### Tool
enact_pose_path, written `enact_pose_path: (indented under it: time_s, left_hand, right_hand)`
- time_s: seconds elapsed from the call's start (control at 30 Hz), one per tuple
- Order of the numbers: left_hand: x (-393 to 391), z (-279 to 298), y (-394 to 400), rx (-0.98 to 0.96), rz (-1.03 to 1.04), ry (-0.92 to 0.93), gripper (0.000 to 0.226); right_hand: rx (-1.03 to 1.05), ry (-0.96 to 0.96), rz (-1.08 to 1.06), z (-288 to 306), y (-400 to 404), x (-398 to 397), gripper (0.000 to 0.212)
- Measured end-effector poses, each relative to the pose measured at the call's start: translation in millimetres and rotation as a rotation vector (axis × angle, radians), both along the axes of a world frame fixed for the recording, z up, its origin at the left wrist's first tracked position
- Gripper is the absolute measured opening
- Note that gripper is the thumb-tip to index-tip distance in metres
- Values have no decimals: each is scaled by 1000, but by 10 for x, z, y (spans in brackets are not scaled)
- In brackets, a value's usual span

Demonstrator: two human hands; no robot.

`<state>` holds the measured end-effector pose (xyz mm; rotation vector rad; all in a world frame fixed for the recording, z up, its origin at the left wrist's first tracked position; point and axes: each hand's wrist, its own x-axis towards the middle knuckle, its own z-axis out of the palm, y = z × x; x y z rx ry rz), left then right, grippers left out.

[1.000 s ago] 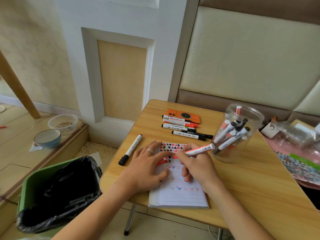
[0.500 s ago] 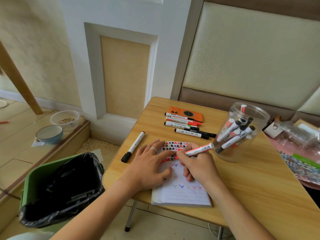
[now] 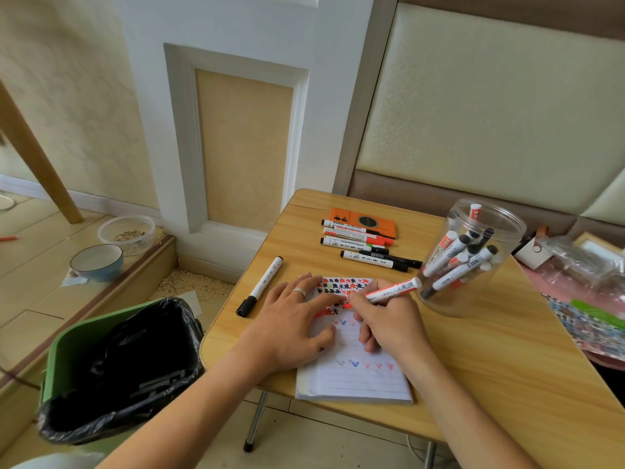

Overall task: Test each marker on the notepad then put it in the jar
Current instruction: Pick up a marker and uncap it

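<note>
Right hand (image 3: 389,319): fingers pinched red marker (image 3: 394,290), tip on notepad (image 3: 355,380) | left hand (image 3: 291,319): fingers spread flat, pressed notepad on wooden table (image 3: 507,367) | clear jar (image 3: 470,258): held markers, right of notepad | five markers (image 3: 362,247) lay beyond.

Left hand (image 3: 293,328): flat, palm down, fingers straight and slightly spread, ring on one finger, forearm entering from lower left. Right hand (image 3: 389,324): fingers curled in a writing grip, thumb and forefinger pinching at the front, wrist low, forearm entering from lower right
</note>
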<state>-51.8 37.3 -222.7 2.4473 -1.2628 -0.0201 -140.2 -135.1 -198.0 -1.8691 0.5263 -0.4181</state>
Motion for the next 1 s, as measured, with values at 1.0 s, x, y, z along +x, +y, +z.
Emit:
enact_pose_path:
  time_s: [1.0]
  left_hand:
    - [17, -43, -2, -15, -6, -14, 60]
  right_hand:
    - [-49, 67, 11, 8, 7, -3, 13]
